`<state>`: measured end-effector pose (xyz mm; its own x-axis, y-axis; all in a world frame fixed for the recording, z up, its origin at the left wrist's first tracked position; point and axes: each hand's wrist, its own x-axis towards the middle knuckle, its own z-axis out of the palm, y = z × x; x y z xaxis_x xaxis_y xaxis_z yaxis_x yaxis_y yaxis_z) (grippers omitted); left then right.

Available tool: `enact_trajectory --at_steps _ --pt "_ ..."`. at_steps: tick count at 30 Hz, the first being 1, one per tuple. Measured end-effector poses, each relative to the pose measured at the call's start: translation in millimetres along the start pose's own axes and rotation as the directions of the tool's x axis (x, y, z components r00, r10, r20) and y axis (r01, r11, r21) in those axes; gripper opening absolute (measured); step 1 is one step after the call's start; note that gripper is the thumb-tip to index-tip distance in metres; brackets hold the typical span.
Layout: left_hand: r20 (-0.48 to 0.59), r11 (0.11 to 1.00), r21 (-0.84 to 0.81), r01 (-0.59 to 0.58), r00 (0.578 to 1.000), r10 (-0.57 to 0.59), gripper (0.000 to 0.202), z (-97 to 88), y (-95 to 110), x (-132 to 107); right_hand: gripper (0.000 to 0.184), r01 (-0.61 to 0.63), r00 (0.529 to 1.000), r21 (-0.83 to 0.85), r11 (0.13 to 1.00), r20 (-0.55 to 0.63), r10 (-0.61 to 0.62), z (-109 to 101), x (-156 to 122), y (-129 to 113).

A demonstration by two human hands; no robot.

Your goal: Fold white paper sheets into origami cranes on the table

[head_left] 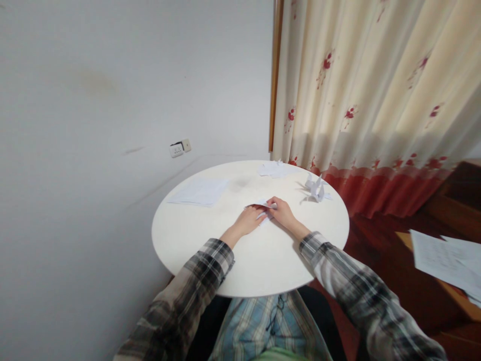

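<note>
Both of my hands meet over a small folded sheet of white paper (265,216) at the middle of the round white table (259,265). My left hand (248,220) lies on the paper's left side, its fingertips partly under a raised flap. My right hand (280,212) pinches the raised upper edge between thumb and fingers. Much of the paper is covered by the hands, so its folded shape is hard to make out. Beyond my right hand stand folded white paper figures (315,189) that look like cranes.
A stack of white paper sheets (199,191) lies at the table's left. More loose white paper (276,169) is at the far edge. The wall (93,200) borders the table on the left, a floral curtain (356,100) behind. Written sheets (443,258) rest on furniture at the right.
</note>
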<state>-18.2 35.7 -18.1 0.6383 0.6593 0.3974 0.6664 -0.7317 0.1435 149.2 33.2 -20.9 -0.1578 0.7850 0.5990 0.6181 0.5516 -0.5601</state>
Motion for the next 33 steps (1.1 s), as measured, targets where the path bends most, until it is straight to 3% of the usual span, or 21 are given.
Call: enact_trajectory --at_steps 4,12,19,27,33 --pt "0.021 0.999 0.045 0.027 0.999 -0.028 0.033 -0.6 2.0 0.4 0.014 0.011 1.0 0.01 1.0 -0.02 -0.01 -0.1 0.2 -2.3" --pt "0.053 0.995 -0.02 0.096 0.994 -0.095 0.034 -0.1 7.9 0.2 0.018 0.051 0.996 0.073 0.996 -0.073 -0.046 0.1 0.0 -3.6" --pt "0.018 0.995 0.007 0.096 0.995 -0.096 0.039 -5.0 14.4 0.9 0.017 0.078 0.988 0.099 0.992 -0.142 -0.064 0.8 1.6 -4.0" --pt "0.057 0.994 0.035 0.1 0.993 -0.101 0.025 -6.1 18.2 -0.2 0.01 0.048 0.981 0.111 0.993 -0.192 -0.026 -2.8 1.1 -11.1" --pt "0.05 0.991 0.032 0.126 0.991 -0.128 0.035 -5.4 16.7 1.1 0.013 0.106 0.968 0.114 0.988 -0.239 -0.077 -4.0 1.3 -11.0"
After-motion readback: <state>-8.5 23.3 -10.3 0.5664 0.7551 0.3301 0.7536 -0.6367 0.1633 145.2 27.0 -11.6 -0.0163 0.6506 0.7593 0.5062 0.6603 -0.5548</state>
